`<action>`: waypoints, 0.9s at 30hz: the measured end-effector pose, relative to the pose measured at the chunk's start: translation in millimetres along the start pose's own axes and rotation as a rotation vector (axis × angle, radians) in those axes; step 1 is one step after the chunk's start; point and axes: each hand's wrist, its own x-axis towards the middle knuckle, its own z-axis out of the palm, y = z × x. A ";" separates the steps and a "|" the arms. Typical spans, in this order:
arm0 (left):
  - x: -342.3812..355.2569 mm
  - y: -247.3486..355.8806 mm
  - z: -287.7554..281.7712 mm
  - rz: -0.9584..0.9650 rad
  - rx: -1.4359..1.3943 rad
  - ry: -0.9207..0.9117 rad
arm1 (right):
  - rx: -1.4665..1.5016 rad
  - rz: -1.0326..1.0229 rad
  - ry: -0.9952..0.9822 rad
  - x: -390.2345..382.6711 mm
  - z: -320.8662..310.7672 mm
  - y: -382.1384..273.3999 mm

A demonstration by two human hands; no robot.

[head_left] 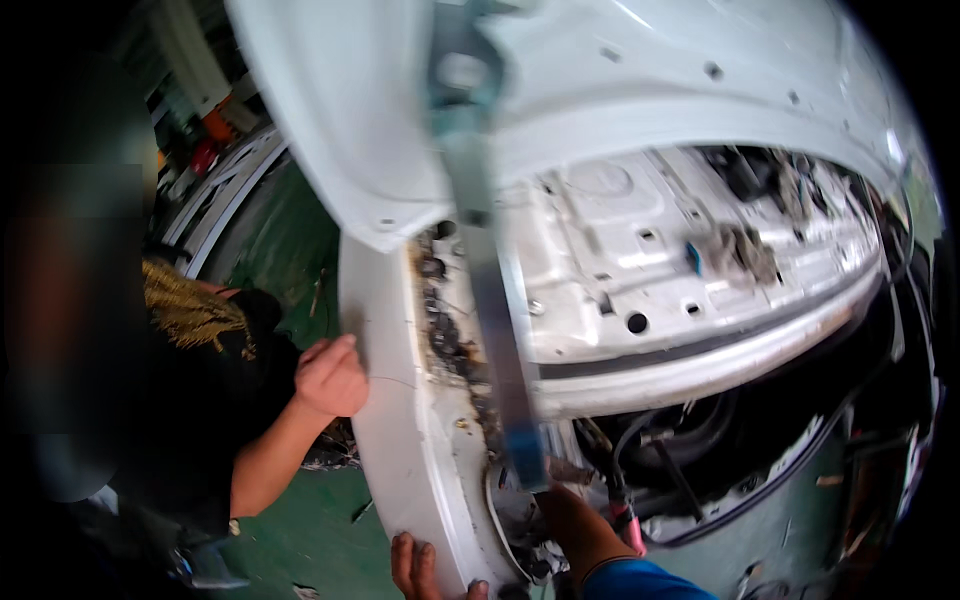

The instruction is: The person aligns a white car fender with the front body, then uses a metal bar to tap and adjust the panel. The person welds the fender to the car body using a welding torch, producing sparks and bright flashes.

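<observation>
My left hand [425, 568] rests at the lower edge with its bent fingers apart on the white body panel [395, 380] of a vehicle. My right arm, in a blue sleeve, reaches up from the bottom; its hand [550, 505] is mostly hidden at the lower end of a long, blurred flat metal bar [480, 300], so its grip cannot be made out. The bar runs up in front of a raised white panel [660, 60]. Behind it lie white stamped sheet metal [610, 280] and a crumpled rag [740, 255].
A co-worker [200, 400] in dark clothing stands at the left, a hand [330, 380] at the panel's outer edge. Hoses with a pink-red fitting [625, 530] hang below the white beam [700, 380]. Metal frames [225, 195] stand on the green floor [290, 530].
</observation>
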 end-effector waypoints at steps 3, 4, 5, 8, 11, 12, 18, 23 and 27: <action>-2.7 -5.0 -5.3 -0.018 0.044 -0.046 | 0.058 0.050 -0.025 -10.1 -9.3 -8.9; -6.4 -5.4 -6.8 -0.029 0.043 -0.058 | 0.090 0.096 -0.063 -18.1 -27.1 -25.1; -3.8 -2.7 -5.2 -0.015 0.030 -0.079 | 0.140 0.077 -0.001 -16.0 -30.8 -19.8; -1.9 1.7 -0.2 -0.005 0.020 -0.118 | 0.303 0.078 0.003 -12.3 -41.4 -3.9; -4.8 11.2 -3.4 -0.039 0.066 -0.128 | 0.489 0.226 -0.204 -33.6 -45.1 0.1; -4.0 14.0 -4.8 -0.036 0.077 -0.127 | 0.436 0.211 -0.199 -39.6 -42.2 1.0; -6.4 13.4 2.5 -0.064 0.060 -0.127 | 0.319 0.079 -0.130 -21.9 17.0 9.3; -4.3 2.1 14.6 -0.042 0.001 -0.160 | 0.332 -0.076 -0.123 -15.2 25.4 -6.5; -16.6 -4.6 0.4 -0.091 0.007 -0.117 | 0.097 -0.158 -0.361 -42.1 21.9 -4.4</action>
